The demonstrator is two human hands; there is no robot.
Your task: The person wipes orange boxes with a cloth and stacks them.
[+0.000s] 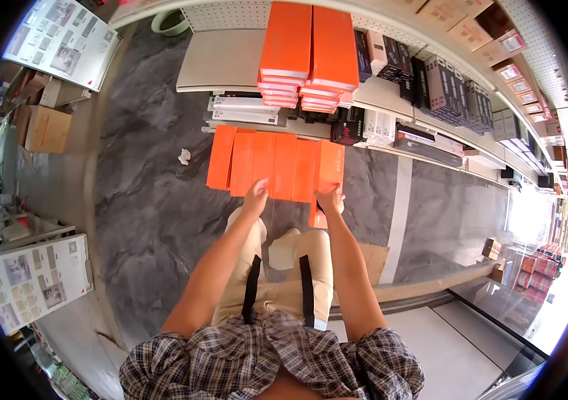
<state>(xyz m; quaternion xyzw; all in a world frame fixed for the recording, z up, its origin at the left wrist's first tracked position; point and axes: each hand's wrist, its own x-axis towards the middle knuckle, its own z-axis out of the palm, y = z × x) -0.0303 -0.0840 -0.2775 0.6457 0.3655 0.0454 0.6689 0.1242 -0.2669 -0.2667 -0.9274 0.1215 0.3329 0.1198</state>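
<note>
Several orange boxes (274, 163) stand side by side in a row just in front of my knees. My left hand (256, 197) is at the near side of the row, its fingers stretched toward the boxes and touching or almost touching them. At the right end, my right hand (330, 199) grips the near end of an orange box (330, 163). Part of another orange box (318, 219) shows below that hand. More large orange boxes (287, 40) are stacked in two columns on the shelf beyond the row.
Ahead runs a shelf (220, 60) with black and white boxes (447, 90) to the right. White cartons (244, 110) lie on the lower level. Crumpled paper (184, 157) is on the dark marbled floor (150, 220). Cardboard (374, 261) lies by my right leg; printed boards (37, 280) stand left.
</note>
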